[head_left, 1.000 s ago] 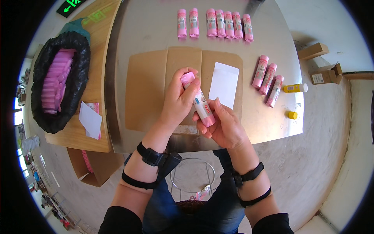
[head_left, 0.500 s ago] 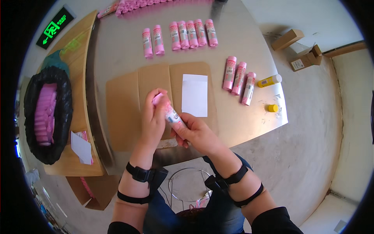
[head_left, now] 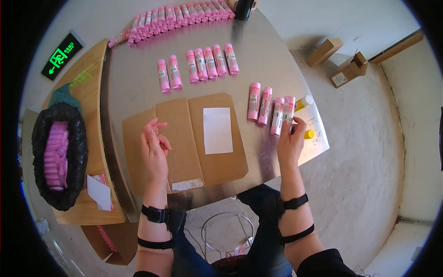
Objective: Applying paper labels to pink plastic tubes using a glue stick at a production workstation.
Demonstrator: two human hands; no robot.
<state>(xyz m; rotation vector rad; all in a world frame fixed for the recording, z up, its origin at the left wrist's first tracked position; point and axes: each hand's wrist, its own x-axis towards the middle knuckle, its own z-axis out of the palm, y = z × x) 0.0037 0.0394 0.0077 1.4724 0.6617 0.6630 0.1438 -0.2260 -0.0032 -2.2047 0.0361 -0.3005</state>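
My right hand (head_left: 291, 136) grips the lower end of a pink roll with a printed paper label (head_left: 289, 107), at the right end of a short row of like rolls (head_left: 265, 106). It looks like a roll of plastic bags. The roll stands close beside its neighbour. My left hand (head_left: 156, 143) hovers over the left part of a flattened cardboard sheet (head_left: 180, 138), fingers loosely bent and apart, holding nothing. White paper slips (head_left: 217, 130) lie stacked on the right part of the cardboard.
Behind are a row of labelled pink rolls (head_left: 211, 63) and a large pile (head_left: 180, 17). A yellow glue stick (head_left: 302, 103) and its yellow cap (head_left: 309, 134) lie at the table's right edge. A black bag with pink rolls (head_left: 56, 157) sits left on a wooden surface.
The labelled roll has gone from between both hands over the cardboard to the right-hand row, carried by my right hand. My left hand has let go of it. The view has shifted, showing more of the pile.
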